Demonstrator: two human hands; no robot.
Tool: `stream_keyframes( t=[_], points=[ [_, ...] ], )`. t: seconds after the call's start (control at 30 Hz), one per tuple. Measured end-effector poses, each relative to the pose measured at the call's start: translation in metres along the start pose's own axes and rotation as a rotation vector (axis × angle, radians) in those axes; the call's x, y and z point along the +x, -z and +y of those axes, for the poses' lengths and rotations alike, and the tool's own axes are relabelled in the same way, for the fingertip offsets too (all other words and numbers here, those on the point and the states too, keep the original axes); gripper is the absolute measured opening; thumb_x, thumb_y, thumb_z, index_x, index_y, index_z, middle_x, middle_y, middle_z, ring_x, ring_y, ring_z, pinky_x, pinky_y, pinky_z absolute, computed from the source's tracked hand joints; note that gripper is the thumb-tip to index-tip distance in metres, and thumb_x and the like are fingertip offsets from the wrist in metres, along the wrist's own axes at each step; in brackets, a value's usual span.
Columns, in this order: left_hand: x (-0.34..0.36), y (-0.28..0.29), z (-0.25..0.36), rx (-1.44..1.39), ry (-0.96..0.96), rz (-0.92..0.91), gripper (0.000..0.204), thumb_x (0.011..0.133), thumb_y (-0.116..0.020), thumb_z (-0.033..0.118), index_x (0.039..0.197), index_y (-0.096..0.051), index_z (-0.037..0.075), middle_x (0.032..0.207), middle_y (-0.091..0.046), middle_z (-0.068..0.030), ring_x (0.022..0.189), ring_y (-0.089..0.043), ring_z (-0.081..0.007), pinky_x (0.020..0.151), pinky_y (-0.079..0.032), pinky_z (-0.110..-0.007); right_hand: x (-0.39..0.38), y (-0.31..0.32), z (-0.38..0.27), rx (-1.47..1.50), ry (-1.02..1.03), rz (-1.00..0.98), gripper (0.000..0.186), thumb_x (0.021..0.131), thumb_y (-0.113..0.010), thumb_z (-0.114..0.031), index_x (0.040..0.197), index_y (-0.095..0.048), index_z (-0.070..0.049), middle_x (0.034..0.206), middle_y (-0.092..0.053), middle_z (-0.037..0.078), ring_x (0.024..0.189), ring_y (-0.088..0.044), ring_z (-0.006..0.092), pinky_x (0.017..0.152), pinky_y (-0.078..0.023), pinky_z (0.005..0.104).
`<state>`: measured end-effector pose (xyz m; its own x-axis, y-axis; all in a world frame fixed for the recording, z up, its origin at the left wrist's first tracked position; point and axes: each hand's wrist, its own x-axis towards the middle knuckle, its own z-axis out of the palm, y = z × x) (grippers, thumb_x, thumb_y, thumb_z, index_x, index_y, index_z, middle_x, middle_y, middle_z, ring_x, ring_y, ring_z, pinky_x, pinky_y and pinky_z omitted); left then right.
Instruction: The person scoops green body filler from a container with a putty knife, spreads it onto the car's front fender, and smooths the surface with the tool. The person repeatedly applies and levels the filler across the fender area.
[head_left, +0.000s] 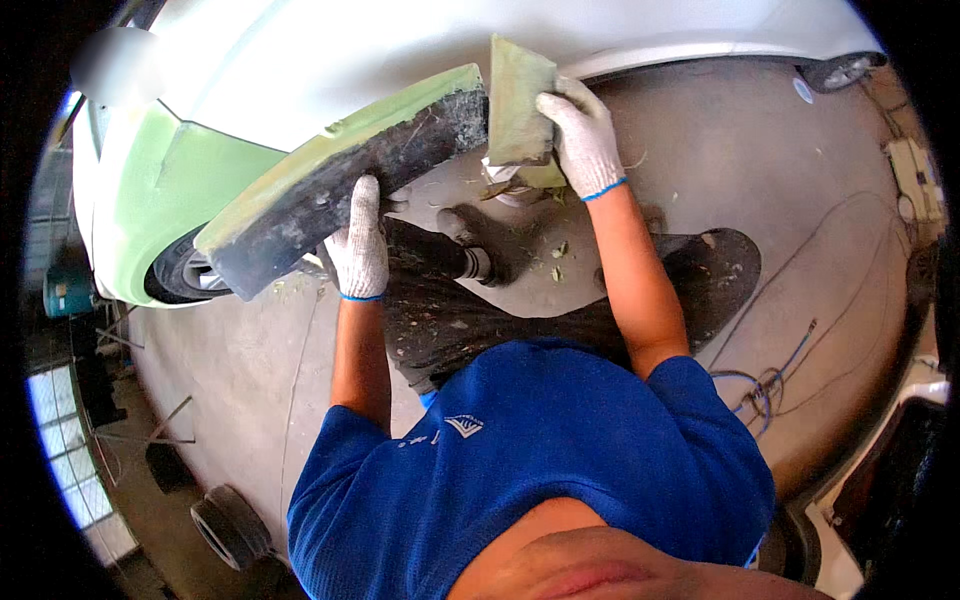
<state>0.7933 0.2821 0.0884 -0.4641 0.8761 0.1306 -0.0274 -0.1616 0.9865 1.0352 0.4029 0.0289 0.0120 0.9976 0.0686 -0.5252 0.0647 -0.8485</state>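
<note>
My left hand [360, 240], in a white knit glove, grips the dark underside of a long body panel [340, 170] coated in pale green filler. The panel slants from lower left to upper right along a white car body [330, 50]. My right hand [580, 135], also gloved, holds a flat greenish sanding pad [518, 100] against the panel's upper right end. Both forearms reach up from my blue shirt.
A car wheel [190, 275] sits under a green-coated fender [150, 190] at left. Green scraps litter the concrete floor [740, 160]. Cables [790, 370] trail at right, a loose tyre [230, 525] lies lower left, and my dark shoe [490, 240] stands below the panel.
</note>
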Motion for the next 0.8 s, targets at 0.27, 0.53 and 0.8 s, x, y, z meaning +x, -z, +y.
stream_keyframes(
  t=[0.27,0.53,0.8],
  points=[
    [-0.011,-0.009,0.007,0.161,0.016,-0.037,0.026,0.094,-0.067,0.019,0.11,-0.066,-0.001,0.1,-0.068,-0.006,0.087,-0.061,-0.0141,0.085,-0.049,-0.031,-0.009,-0.007,-0.011,-0.136,-0.033,-0.016,0.024,0.087,-0.065,-0.005,0.11,-0.067,0.001,0.102,-0.068,0.003,0.093,-0.061,0.0125,0.087,-0.049,0.0277],
    [-0.019,-0.012,0.022,0.23,-0.116,-0.04,0.022,0.094,-0.067,0.016,0.108,-0.065,-0.001,0.096,-0.068,-0.0057,0.084,-0.062,-0.015,0.081,-0.051,-0.032,-0.015,-0.021,-0.019,-0.177,0.006,-0.012,0.024,0.084,-0.069,-0.01,0.105,-0.068,0.001,0.095,-0.068,0.004,0.086,-0.061,0.0136,0.081,-0.05,0.0284],
    [-0.01,-0.006,0.025,0.279,-0.133,-0.329,0.02,0.093,-0.068,0.015,0.106,-0.066,0.0,0.094,-0.069,-0.0088,0.078,-0.065,-0.0159,0.073,-0.053,-0.031,-0.017,-0.041,-0.031,-0.468,0.099,-0.129,0.029,0.087,-0.068,-0.013,0.111,-0.066,0.004,0.102,-0.07,0.008,0.092,-0.063,0.0137,0.084,-0.051,0.0283]
  ],
)
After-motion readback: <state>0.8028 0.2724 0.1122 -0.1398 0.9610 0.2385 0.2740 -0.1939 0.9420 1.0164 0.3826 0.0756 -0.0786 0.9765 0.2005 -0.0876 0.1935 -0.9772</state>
